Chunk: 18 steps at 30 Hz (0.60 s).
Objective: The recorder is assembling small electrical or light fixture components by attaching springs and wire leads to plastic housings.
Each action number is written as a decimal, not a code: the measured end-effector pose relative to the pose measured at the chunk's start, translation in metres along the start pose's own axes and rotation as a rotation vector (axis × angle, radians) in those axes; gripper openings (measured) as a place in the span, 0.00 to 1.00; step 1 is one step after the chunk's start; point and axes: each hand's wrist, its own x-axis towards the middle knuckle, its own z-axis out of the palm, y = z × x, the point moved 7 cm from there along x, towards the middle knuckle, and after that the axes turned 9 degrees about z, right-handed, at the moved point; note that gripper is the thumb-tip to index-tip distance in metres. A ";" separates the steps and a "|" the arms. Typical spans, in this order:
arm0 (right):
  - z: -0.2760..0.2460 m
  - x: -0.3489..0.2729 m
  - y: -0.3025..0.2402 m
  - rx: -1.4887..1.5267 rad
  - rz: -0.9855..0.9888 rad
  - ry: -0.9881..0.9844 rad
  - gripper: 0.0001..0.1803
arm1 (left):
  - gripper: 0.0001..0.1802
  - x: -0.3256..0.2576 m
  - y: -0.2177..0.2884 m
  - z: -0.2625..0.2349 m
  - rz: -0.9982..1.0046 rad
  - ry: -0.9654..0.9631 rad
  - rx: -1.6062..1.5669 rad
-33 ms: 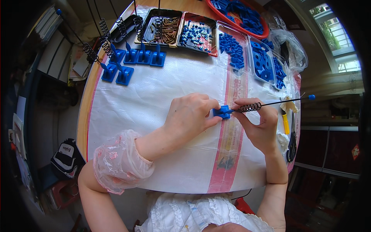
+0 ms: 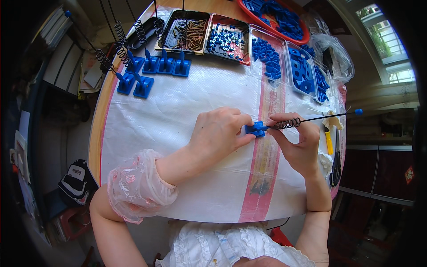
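Note:
My left hand [image 2: 219, 131] pinches the edge of a small blue plastic base [image 2: 255, 129] between thumb and fingers, over the middle of the table. From that base a black rod [image 2: 324, 117] points right and slightly away, with a black coil spring [image 2: 288, 124] around its near part and a blue cap [image 2: 359, 112] on its tip. The thumb and fingers of my right hand [image 2: 299, 142] are closed on the rod's blue foot, beside the spring. How foot and base join is partly covered by my fingers.
Several assembled blue bases [image 2: 165, 65] with upright spring rods stand far left. Along the back are trays of brass-coloured screws [image 2: 192, 34], blue-and-white nuts [image 2: 224, 42] and blue parts [image 2: 266, 54], plus a red basin [image 2: 306, 34]. A yellow-handled tool [image 2: 328, 141] and black scissors [image 2: 336, 171] lie right.

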 end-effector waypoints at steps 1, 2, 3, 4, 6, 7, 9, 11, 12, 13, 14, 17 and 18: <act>0.000 0.000 0.000 0.003 0.002 0.001 0.15 | 0.10 0.000 0.000 0.000 0.002 0.002 0.001; 0.000 0.000 0.001 0.005 0.004 0.002 0.15 | 0.10 0.000 0.000 0.000 0.004 0.004 0.002; 0.000 0.000 0.001 0.004 0.006 0.002 0.15 | 0.10 0.000 0.001 0.000 0.005 0.006 0.004; 0.000 0.000 0.001 0.003 0.008 0.002 0.15 | 0.10 0.000 0.001 0.000 0.005 0.005 0.002; 0.000 -0.001 0.001 -0.002 0.003 0.004 0.15 | 0.10 0.000 0.001 0.000 0.003 0.003 0.000; 0.000 0.000 0.000 -0.006 -0.005 0.005 0.15 | 0.10 0.000 0.001 -0.001 0.004 0.002 0.000; 0.000 0.000 -0.001 -0.010 -0.013 0.007 0.15 | 0.09 0.000 0.001 -0.001 0.006 0.001 0.002; -0.001 0.000 0.000 -0.009 -0.014 0.011 0.15 | 0.09 0.001 0.000 0.000 0.004 -0.001 0.002; 0.000 0.000 0.000 -0.004 -0.009 0.008 0.15 | 0.10 0.001 0.000 0.000 0.003 -0.002 0.001; 0.000 0.000 0.001 0.001 -0.006 0.005 0.15 | 0.10 0.001 0.000 0.000 0.002 -0.004 0.003; 0.000 0.000 0.001 0.006 -0.002 0.002 0.15 | 0.10 0.001 0.000 0.000 0.002 -0.006 0.005; 0.000 0.000 0.002 0.001 -0.010 0.001 0.15 | 0.10 0.001 0.000 0.000 0.000 -0.008 0.004; 0.000 0.000 0.001 0.004 -0.007 0.001 0.15 | 0.10 0.001 0.000 0.000 -0.001 -0.007 0.003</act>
